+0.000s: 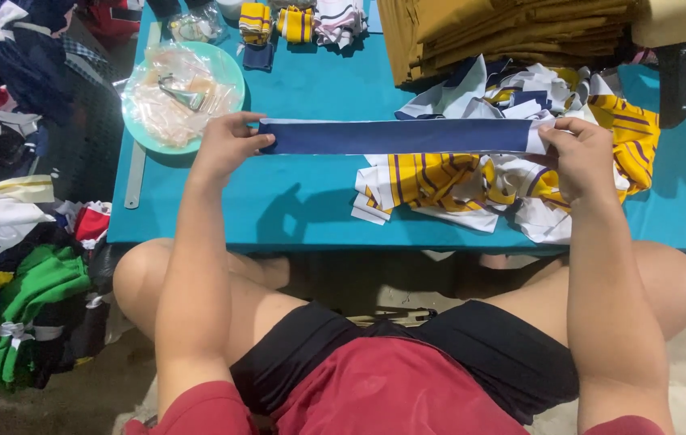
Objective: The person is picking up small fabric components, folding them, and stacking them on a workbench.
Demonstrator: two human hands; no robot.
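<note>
A long navy blue fabric strip (395, 136) is stretched flat between my two hands above the teal table (311, 201). My left hand (226, 145) pinches its left end. The right end, where a white edge shows, is gripped by my right hand (581, 157). Under and behind the strip lies a heap of yellow, white and navy striped fabric pieces (480, 181).
A pale green plate (226, 68) holds a plastic bag and small metal snips (182, 93) at the table's left. A metal ruler (135, 173) lies along the left edge. Folded mustard cloth (504, 32) is stacked at the back, rolled striped strips (295, 22) beside it. Clothes (29, 306) are piled on the floor at left.
</note>
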